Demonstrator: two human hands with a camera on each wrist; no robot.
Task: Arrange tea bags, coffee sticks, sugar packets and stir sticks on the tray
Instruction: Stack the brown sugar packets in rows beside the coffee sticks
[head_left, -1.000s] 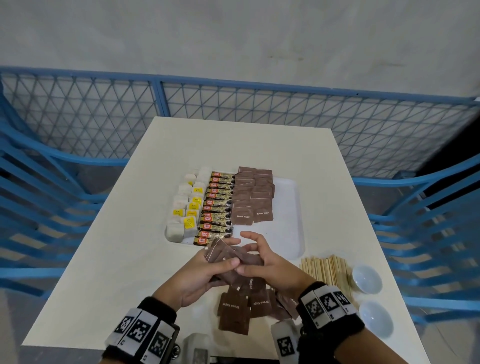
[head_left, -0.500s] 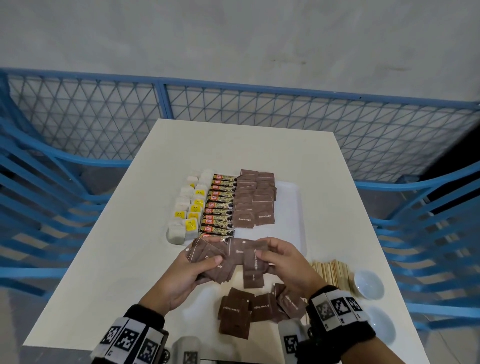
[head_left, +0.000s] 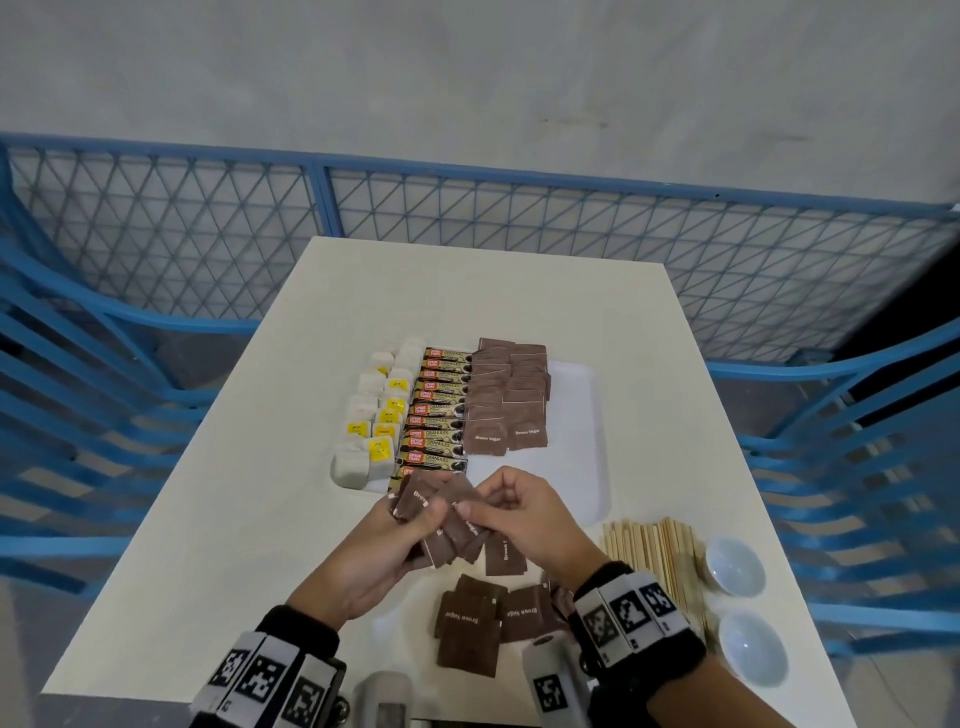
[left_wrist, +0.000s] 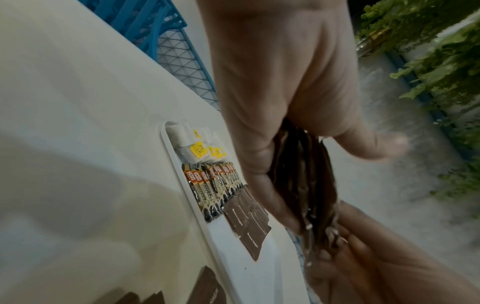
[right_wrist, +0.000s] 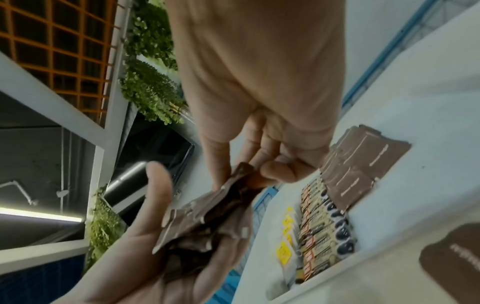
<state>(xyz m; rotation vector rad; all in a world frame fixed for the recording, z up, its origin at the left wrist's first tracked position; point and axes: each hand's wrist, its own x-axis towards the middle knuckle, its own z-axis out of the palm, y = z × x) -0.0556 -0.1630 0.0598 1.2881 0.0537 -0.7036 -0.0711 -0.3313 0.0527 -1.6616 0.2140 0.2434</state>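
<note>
Since the moment before, the two hands had drawn closer together, the right hand moving in over the fanned bundle so that its fingertips met the packets beside the left thumb; the bundle of flat brown paper sugar packets printed "Brown Sugar" in white was held above the near edge of the white rectangular plastic tray; the left hand gripped it with fingers curled beneath and thumb pressed on top, the packets splayed and overlapping; the right hand pinched the edge of one packet between thumb and curled fingers, its grip narrow; the left wrist view showed the packets edge-on between the thumb and fingers; on the tray lay two rows of white tea bags with yellow tags, then a column of gold and red coffee sticks, then two overlapping rows of brown sugar packets, each group just beside the next; more loose brown sugar packets lay on the white table near the person; a pile of pale wooden stir sticks lay on the table to the right of the tray.
</note>
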